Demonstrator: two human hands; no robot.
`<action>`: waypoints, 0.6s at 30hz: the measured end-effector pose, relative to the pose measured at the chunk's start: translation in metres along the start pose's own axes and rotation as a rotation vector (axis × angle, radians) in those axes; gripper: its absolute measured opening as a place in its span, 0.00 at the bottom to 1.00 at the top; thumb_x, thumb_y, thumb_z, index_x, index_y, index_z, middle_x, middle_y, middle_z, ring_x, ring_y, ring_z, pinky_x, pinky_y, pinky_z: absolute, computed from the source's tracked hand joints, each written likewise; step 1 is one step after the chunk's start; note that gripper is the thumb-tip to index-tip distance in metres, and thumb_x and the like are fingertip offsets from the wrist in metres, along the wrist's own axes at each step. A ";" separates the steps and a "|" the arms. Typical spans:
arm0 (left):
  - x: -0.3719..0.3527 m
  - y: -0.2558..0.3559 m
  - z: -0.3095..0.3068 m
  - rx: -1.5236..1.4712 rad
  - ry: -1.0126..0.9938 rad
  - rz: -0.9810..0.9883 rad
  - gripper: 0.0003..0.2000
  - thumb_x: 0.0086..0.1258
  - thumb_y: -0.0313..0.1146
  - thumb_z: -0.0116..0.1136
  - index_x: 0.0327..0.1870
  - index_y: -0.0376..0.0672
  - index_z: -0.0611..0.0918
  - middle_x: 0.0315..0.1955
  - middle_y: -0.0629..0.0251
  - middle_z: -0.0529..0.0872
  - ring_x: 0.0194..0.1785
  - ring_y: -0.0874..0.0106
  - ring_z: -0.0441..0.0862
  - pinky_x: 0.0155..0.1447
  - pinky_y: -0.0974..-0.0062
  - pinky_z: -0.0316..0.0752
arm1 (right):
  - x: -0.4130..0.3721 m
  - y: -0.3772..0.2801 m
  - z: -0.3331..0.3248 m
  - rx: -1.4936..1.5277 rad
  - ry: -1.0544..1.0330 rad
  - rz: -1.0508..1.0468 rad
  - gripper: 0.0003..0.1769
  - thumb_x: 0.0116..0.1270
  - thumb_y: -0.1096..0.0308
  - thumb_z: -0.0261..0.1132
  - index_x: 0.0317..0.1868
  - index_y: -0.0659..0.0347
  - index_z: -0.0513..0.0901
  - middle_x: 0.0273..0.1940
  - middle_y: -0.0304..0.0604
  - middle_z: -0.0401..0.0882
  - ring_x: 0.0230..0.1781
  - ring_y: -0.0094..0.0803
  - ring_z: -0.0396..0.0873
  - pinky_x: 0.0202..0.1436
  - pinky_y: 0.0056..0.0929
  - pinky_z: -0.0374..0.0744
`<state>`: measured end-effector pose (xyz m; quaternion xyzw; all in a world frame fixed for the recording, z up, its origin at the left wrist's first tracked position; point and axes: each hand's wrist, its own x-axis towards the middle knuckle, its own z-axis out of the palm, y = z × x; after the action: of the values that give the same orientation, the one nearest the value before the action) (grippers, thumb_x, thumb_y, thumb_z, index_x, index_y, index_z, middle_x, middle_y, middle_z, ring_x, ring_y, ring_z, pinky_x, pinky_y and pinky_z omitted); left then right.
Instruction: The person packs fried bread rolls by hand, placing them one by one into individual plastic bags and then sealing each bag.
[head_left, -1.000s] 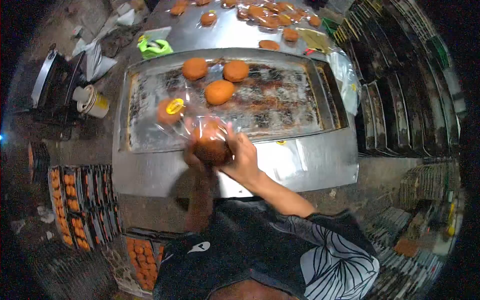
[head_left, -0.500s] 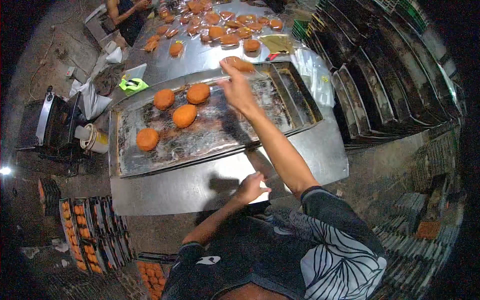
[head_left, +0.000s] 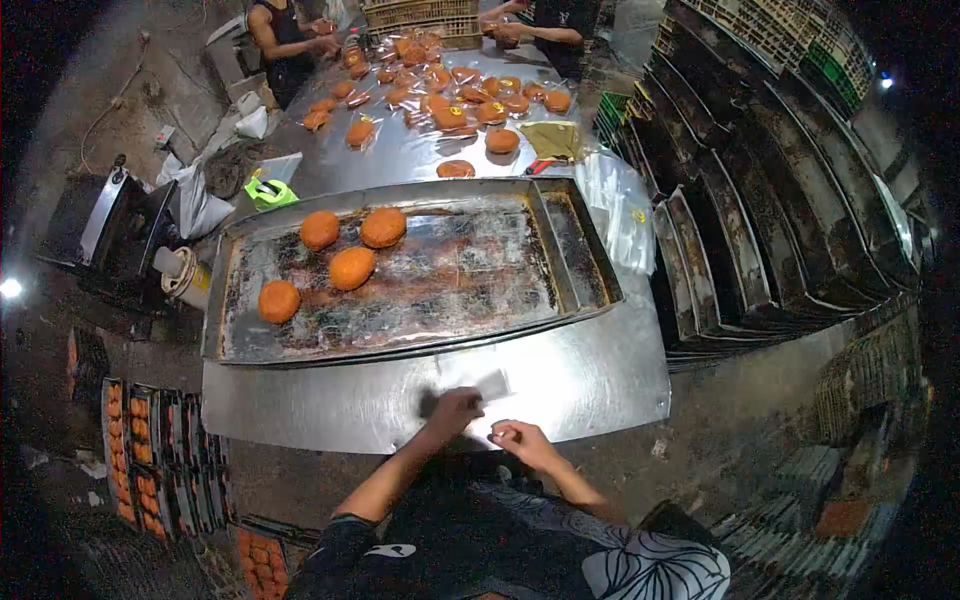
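Observation:
Over the near edge of the metal table, my left hand [head_left: 457,411] is closed, its fingers pinched near a pale, see-through square patch too faint to identify. Beside it on the right, my right hand [head_left: 526,444] has its fingers curled in, and what they grip is too small to tell. Farther off lies a dark metal tray [head_left: 590,308] with several round orange-brown buns, one of them [head_left: 352,268] near its middle left. A flattened bun [head_left: 456,170] lies just beyond the tray's far edge.
Bagged buns [head_left: 436,108] cover the far tabletop, beside a stack of clear bags [head_left: 618,215] and a green cloth [head_left: 551,140]. Two people work at the far end. Racked trays [head_left: 740,220] stand right; a bright green item [head_left: 270,194] lies left.
My right hand has drawn back from the bun beyond the tray to the near table edge, beside my left hand. That bun now lies released. The view has shifted, showing more of the far end.

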<state>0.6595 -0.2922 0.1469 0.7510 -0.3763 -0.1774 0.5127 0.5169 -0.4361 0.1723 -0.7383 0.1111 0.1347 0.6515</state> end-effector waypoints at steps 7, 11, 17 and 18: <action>0.004 0.003 -0.019 -0.229 -0.198 0.091 0.04 0.45 0.30 0.62 0.21 0.43 0.79 0.18 0.61 0.79 0.24 0.69 0.78 0.30 0.73 0.72 | 0.005 -0.039 0.032 -0.109 0.213 0.010 0.13 0.60 0.63 0.58 0.37 0.65 0.76 0.27 0.38 0.76 0.27 0.21 0.71 0.33 0.23 0.71; 0.002 0.047 -0.042 0.016 -0.326 -0.059 0.06 0.45 0.32 0.63 0.25 0.43 0.81 0.22 0.62 0.82 0.26 0.68 0.80 0.31 0.73 0.72 | -0.007 -0.069 0.046 -0.436 0.340 0.074 0.12 0.62 0.63 0.55 0.29 0.64 0.67 0.20 0.50 0.73 0.20 0.39 0.74 0.25 0.31 0.71; 0.000 0.083 -0.061 -0.038 0.045 -0.105 0.06 0.52 0.29 0.60 0.30 0.39 0.82 0.24 0.59 0.80 0.28 0.69 0.78 0.32 0.74 0.70 | 0.013 -0.120 0.053 0.196 0.234 0.493 0.10 0.64 0.64 0.50 0.38 0.61 0.71 0.19 0.43 0.75 0.18 0.32 0.76 0.19 0.26 0.70; -0.001 0.092 -0.064 -0.070 0.130 -0.008 0.06 0.52 0.29 0.59 0.30 0.40 0.82 0.24 0.59 0.78 0.28 0.68 0.77 0.32 0.74 0.70 | 0.036 -0.083 0.044 0.432 0.209 0.403 0.13 0.63 0.64 0.49 0.44 0.61 0.72 0.23 0.39 0.76 0.25 0.25 0.76 0.25 0.19 0.73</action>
<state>0.6650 -0.2684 0.2562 0.7441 -0.3325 -0.1434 0.5615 0.5766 -0.3811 0.2319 -0.5558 0.3475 0.1580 0.7385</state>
